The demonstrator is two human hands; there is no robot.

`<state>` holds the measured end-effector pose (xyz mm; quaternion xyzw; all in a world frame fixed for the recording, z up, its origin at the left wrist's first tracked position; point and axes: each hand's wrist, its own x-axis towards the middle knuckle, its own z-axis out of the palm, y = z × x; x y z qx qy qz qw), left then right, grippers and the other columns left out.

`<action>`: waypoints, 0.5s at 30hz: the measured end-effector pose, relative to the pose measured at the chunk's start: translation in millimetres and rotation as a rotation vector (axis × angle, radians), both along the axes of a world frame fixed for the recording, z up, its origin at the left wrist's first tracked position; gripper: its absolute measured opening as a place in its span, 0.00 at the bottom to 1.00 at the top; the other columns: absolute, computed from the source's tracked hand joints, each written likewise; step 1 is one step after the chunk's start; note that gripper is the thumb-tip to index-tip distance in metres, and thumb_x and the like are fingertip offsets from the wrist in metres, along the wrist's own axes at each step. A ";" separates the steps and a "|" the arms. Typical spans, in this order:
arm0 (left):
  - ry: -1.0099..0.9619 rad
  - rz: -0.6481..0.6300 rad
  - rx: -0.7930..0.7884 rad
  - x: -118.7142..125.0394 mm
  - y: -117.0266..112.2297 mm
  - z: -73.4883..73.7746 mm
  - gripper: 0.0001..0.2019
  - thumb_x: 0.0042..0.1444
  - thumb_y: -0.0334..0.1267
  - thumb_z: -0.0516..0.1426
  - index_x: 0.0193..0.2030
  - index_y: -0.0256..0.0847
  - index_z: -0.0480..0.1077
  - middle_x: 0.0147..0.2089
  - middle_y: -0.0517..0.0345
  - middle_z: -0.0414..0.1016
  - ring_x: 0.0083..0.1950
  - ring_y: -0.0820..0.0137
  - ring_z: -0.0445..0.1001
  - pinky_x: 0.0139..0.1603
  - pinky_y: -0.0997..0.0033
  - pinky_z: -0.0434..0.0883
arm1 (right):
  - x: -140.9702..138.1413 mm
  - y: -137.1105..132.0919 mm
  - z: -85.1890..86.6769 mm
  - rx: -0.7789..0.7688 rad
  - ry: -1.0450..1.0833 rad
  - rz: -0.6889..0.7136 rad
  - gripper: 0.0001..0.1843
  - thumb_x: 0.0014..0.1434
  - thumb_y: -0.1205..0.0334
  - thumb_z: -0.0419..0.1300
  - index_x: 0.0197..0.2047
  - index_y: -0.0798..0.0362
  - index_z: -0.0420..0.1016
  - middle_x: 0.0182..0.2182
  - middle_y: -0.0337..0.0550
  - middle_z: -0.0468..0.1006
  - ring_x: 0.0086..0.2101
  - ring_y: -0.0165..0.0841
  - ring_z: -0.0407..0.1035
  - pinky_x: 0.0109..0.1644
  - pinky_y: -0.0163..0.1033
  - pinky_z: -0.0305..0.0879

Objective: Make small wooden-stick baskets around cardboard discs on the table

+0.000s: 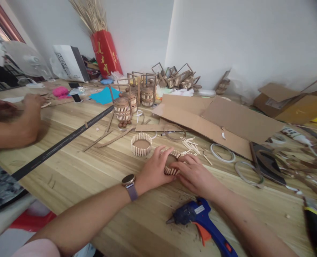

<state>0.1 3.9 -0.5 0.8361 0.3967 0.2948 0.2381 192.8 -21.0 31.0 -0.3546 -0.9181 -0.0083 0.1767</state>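
Note:
My left hand (155,169) and my right hand (194,175) both close around a small round basket of short wooden sticks (171,161) that rests on the wooden table (94,167). My left wrist carries a watch (129,182). A second, similar stick ring (141,144) stands just left of it. Loose short sticks (190,145) lie scattered behind my right hand. A blue glue gun (201,223) lies on the table close to my right forearm.
Finished stick baskets with handles (126,105) stand farther back, with more heaped by the wall (177,80). Flat cardboard (217,121) lies at the right, with wire rings (222,151) beside it. Another person's arm (16,123) rests at the left. A long dark strip (62,142) crosses the table.

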 end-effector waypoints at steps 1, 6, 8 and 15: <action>-0.002 -0.001 0.001 0.0 0.3 -0.3 0.44 0.46 0.38 0.68 0.67 0.42 0.52 0.67 0.37 0.53 0.70 0.48 0.57 0.66 0.41 0.61 | 0.0 -0.3 0.5 -0.001 0.001 0.000 0.15 0.61 0.72 0.50 0.47 0.56 0.74 0.36 0.51 0.77 0.43 0.42 0.67 0.49 0.51 0.65; -0.014 -0.001 -0.002 0.2 0.9 -1.0 0.42 0.47 0.37 0.67 0.67 0.43 0.52 0.67 0.38 0.53 0.69 0.48 0.57 0.66 0.40 0.62 | 0.9 -0.5 1.5 -0.010 -0.004 0.005 0.17 0.60 0.72 0.51 0.48 0.54 0.74 0.36 0.50 0.77 0.42 0.41 0.68 0.49 0.51 0.66; -0.018 -0.002 -0.004 0.2 0.7 -0.8 0.43 0.47 0.37 0.67 0.67 0.44 0.52 0.68 0.38 0.53 0.69 0.47 0.57 0.66 0.39 0.61 | 1.3 -0.2 1.4 -0.009 -0.003 0.005 0.17 0.59 0.72 0.51 0.48 0.54 0.75 0.37 0.51 0.77 0.42 0.41 0.68 0.49 0.51 0.66; 0.010 0.001 0.007 -0.1 0.0 -0.1 0.42 0.48 0.38 0.67 0.67 0.39 0.53 0.67 0.36 0.53 0.70 0.48 0.56 0.66 0.42 0.62 | 2.3 0.6 -5.2 0.000 0.013 0.004 0.16 0.61 0.72 0.50 0.48 0.55 0.75 0.36 0.51 0.77 0.43 0.41 0.67 0.49 0.50 0.65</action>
